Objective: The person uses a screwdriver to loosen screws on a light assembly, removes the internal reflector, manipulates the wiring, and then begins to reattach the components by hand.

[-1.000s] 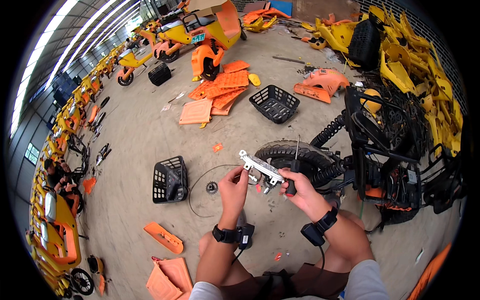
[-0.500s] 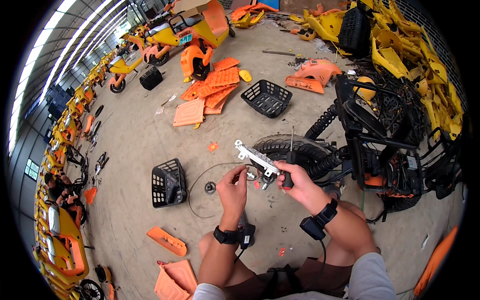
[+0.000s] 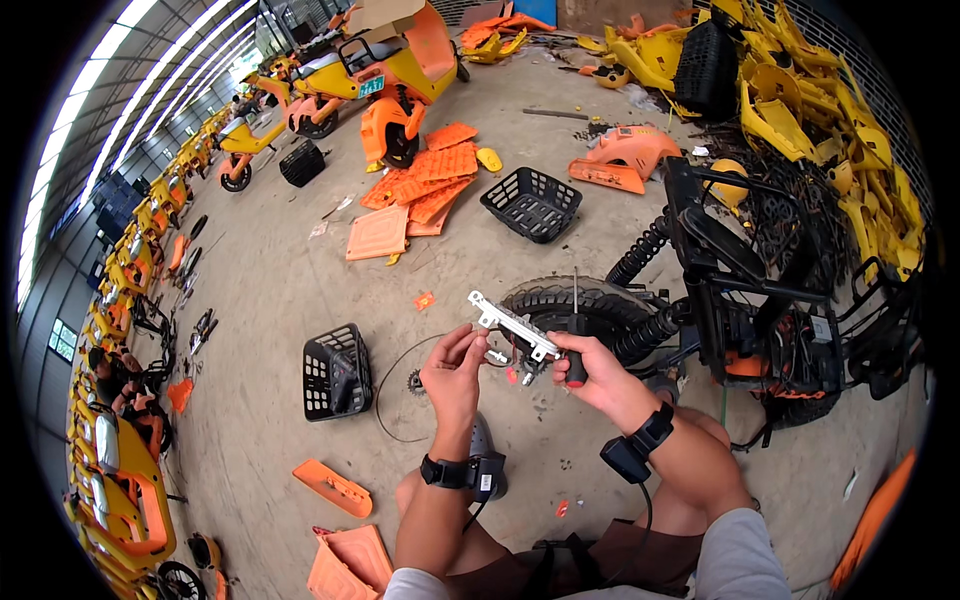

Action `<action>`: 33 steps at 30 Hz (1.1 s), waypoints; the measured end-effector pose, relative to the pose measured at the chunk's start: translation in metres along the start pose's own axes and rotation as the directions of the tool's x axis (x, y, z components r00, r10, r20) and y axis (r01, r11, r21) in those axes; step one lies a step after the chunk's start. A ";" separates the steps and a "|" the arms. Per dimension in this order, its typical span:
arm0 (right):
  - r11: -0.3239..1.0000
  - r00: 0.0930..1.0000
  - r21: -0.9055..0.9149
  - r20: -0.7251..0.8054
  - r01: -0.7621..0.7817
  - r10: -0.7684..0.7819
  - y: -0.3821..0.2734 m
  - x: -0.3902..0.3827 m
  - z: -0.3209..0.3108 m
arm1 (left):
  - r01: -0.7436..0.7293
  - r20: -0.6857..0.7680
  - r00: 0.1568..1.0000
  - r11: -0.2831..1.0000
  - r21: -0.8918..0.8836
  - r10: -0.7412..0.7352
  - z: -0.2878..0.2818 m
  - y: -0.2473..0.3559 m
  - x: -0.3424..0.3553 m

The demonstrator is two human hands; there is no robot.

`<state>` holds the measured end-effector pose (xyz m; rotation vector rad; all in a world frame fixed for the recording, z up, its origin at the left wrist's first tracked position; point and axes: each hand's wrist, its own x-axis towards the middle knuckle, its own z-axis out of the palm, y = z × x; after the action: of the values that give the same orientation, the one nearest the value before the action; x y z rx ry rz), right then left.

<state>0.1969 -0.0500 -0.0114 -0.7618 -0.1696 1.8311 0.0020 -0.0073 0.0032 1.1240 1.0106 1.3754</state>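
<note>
A long white and silver bar with mounting tabs [image 3: 514, 327], possibly a lamp unit, is held up at a slant. My right hand [image 3: 592, 370] closes around its near end. The same hand holds a screwdriver [image 3: 576, 350] with a black and red handle, its shaft pointing away from me. Just left of the bar, my left hand [image 3: 455, 372] is closed in a pinch. A small whitish plug [image 3: 497, 356] shows at its fingertips, largely hidden by them. Behind the bar lies a black tyre [image 3: 560, 292].
A stripped black scooter frame [image 3: 745, 270] stands at right. Black crates [image 3: 338, 370] and another black basket [image 3: 532, 205] sit on the floor. Orange panels [image 3: 425, 185] lie ahead, a thin cable [image 3: 378, 400] and small gear [image 3: 416, 380] nearer. Yellow parts [image 3: 790, 110] are heaped far right.
The bar has turned a little, showing more of its flat white side. My left hand has shifted slightly left and up. The right hand keeps its hold on the bar and screwdriver.
</note>
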 end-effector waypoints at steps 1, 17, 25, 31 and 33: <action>1.000 1.000 -0.013 0.003 -0.003 0.003 0.000 -0.002 0.004 | -0.004 -0.005 1.000 1.000 -0.002 0.004 -0.002 0.000 0.000; 0.996 0.996 -0.026 0.031 -0.085 0.086 0.004 0.003 0.002 | -0.081 0.013 0.997 0.997 -0.001 0.081 -0.005 -0.001 -0.001; 0.993 0.999 -0.115 -0.016 -0.031 0.029 0.003 0.000 0.007 | -0.072 -0.011 0.997 0.996 0.052 0.072 -0.003 0.001 -0.003; 0.963 0.994 -0.265 -0.079 0.057 -0.081 0.000 -0.007 0.016 | -0.039 -0.017 0.999 0.999 -0.013 0.039 -0.007 -0.006 0.002; 0.942 0.988 -0.323 -0.090 0.091 -0.126 0.000 -0.007 0.014 | 0.001 0.008 1.000 0.996 -0.091 0.000 -0.007 -0.005 0.002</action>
<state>0.1904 -0.0524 0.0027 -1.0548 -0.4357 1.6712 -0.0033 -0.0045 -0.0031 1.0607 0.9331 1.4019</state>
